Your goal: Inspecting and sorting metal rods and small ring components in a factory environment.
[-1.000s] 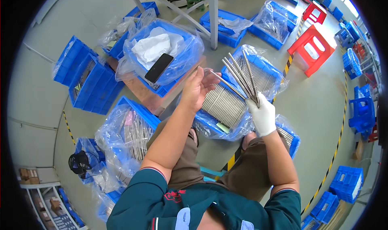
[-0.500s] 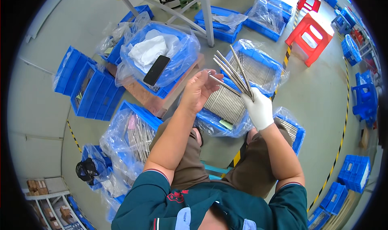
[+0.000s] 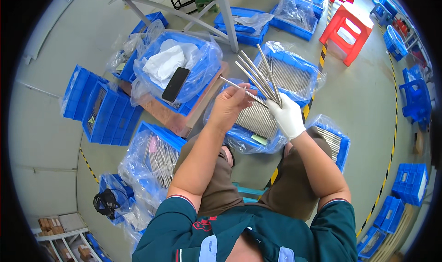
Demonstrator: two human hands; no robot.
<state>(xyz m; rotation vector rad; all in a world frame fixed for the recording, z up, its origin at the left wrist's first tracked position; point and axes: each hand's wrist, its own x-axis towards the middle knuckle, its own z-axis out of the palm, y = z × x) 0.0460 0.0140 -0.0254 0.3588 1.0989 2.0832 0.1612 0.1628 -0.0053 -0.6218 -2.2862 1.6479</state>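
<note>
"What is the bare left hand (image 3: pixel 231 104) doing?"

"It is pinching a slim silver metal rod (image 3: pixel 256 99) between thumb and fingers, above the far edge of a clear-lined blue plastic crate (image 3: pixel 235 132) of such rods."

"And the white-gloved right hand (image 3: pixel 287 117)?"

"It is clasping the lower ends of a fan of silver metal rods (image 3: pixel 260 77), where the single rod's right end is also reaching."

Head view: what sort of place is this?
Likely a factory workshop or parts-handling area. Signs: slim metal rods packed in bag-lined blue crates, more blue crates stacked by the wall, and yellow-and-black floor tape.
</note>
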